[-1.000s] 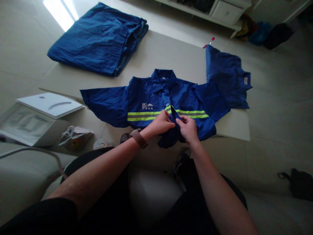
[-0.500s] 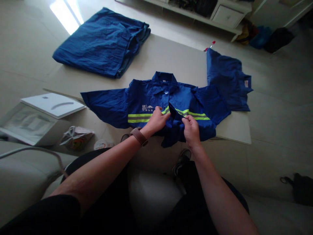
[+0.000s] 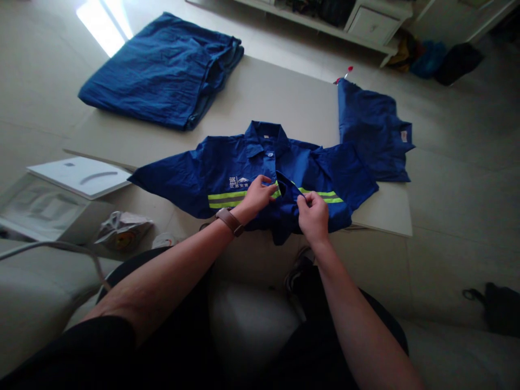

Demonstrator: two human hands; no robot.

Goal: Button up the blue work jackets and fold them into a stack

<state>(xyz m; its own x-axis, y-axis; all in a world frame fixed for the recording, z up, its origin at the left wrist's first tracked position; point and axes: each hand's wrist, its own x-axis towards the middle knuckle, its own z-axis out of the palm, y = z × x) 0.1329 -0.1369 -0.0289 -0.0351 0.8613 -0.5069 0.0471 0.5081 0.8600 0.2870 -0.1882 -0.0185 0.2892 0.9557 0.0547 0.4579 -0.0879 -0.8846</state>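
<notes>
In the middle of the frame, the right hand (image 3: 314, 215) pinches one front edge of the blue jacket (image 3: 244, 161) and the left hand (image 3: 257, 196), fingers narrowed, the other, apparently working the opening, which calls for a steady hold on both.

The left forearm (image 3: 162, 277) is slanting forward from lower left; the left hand (image 3: 255, 199) is pointing inward, fingers (image 3: 265, 179) partly bent. The right forearm (image 3: 351, 303) is slanting forward and inward; the right hand (image 3: 314, 218) is pinching between thumb (image 3: 301, 203) and forefinger (image 3: 311, 197). Both hands are lying apart.
</notes>
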